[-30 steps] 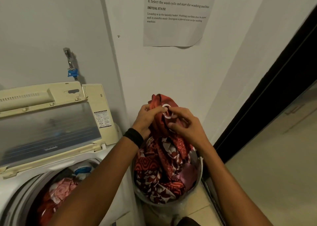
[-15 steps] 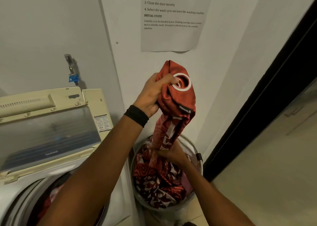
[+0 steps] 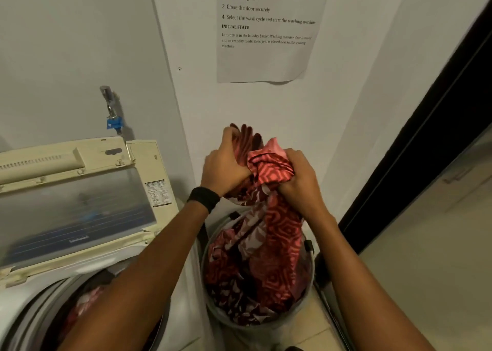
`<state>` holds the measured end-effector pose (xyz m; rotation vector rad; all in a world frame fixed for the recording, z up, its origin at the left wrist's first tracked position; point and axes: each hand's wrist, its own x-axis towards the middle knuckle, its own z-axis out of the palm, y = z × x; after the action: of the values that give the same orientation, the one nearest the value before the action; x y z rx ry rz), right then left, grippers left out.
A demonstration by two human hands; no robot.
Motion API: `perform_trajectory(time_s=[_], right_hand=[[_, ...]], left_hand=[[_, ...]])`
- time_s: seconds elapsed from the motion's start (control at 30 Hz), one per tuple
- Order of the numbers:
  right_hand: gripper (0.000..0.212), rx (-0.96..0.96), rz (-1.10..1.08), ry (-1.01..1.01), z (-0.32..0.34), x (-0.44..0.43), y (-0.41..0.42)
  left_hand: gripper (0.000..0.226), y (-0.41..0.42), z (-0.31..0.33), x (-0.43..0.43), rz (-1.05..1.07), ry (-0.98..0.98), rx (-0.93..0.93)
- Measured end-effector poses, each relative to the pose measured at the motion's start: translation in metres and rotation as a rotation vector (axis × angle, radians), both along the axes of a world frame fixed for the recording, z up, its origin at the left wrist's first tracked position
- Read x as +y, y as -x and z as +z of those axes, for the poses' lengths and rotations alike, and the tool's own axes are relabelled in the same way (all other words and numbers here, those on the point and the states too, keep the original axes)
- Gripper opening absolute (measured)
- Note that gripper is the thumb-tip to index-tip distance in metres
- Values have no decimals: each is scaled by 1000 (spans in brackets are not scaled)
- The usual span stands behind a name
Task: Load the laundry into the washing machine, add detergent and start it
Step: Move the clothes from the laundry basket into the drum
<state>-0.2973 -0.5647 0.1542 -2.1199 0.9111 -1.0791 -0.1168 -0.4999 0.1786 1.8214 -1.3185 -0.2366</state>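
Both arms reached forward, left hand (image 3: 225, 164) and right hand (image 3: 299, 175) side by side, each clenched around bunched red patterned cloth (image 3: 269, 164), laundry basket (image 3: 310, 278) directly below them

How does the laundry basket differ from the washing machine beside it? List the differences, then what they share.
The laundry basket is grey, lidless and stands lower; the washing machine is white, taller, its cream lid raised. The basket is heaped with red patterned cloth, gripped by the left hand and right hand; the machine's laundry lies low inside. Both are open on top and hold reddish laundry.
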Motion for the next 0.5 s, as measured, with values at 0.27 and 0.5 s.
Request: perform_trajectory(time_s=[0.27, 0.5], right_hand=[[31, -66, 58, -244, -1, -6, -17], [52, 99, 222, -161, 1, -18, -5]], left_hand=[[119, 2, -23, 12, -492, -115, 334], [57, -13, -22, 12, -338, 144, 237]])
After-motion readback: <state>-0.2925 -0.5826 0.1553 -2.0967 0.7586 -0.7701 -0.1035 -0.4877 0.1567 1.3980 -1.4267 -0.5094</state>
